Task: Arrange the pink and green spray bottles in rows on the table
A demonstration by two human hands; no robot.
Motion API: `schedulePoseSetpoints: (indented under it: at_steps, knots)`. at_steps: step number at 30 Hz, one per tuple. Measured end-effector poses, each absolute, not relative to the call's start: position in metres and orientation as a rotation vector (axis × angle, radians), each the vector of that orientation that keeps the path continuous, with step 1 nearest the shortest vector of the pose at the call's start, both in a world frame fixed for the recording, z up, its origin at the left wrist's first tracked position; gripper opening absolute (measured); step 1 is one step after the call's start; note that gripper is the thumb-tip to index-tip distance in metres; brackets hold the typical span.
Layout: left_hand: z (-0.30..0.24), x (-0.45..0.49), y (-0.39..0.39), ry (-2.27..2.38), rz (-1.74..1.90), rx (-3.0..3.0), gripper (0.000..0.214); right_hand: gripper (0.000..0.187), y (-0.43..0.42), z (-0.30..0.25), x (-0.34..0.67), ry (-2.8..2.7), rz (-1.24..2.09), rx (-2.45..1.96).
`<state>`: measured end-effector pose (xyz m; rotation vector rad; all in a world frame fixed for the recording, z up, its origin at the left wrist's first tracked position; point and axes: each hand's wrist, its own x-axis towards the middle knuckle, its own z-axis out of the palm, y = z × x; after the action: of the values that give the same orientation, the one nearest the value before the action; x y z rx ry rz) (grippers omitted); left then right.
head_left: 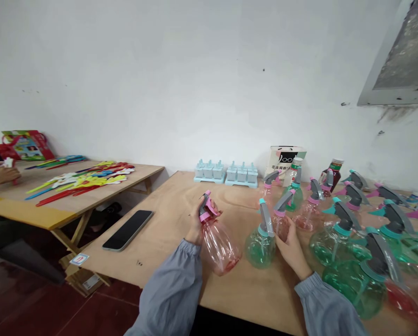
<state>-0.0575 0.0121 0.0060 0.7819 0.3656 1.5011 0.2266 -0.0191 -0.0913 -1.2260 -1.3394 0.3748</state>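
My left hand (pixel 196 219) is wrapped round the neck and trigger of a clear pink spray bottle (pixel 221 247) with a grey and pink head. The bottle is tilted, its base toward the lower right. On the right, my right hand (pixel 290 242) has its fingers round a smaller-looking pink spray bottle (pixel 281 223), partly hidden by the hand. Just left of that hand stands a green spray bottle (pixel 260 249) with a teal nozzle and grey lever. Several more green and pink spray bottles (pixel 356 284) crowd the table to the right of my right hand.
A phone (pixel 128 230) lies on the wooden table (pixel 170 205) at left. Light-blue popsicle moulds (pixel 209 171) and a paper bag (pixel 277 161) stand along the wall. Across a gap, another table (pixel 23 207) bears colourful plastic hand-shaped sticks (pixel 86 179); another person's hands (pixel 1 176) are there.
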Motion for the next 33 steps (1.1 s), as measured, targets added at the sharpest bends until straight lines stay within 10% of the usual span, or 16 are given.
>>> schedulePoseSetpoints:
  at_steps: [33]
  knots:
    - [-0.054, -0.154, 0.03, 1.756, 1.402, 1.9, 0.061, 0.086, -0.02, -0.091, 0.224, -1.339, 0.45, -1.21]
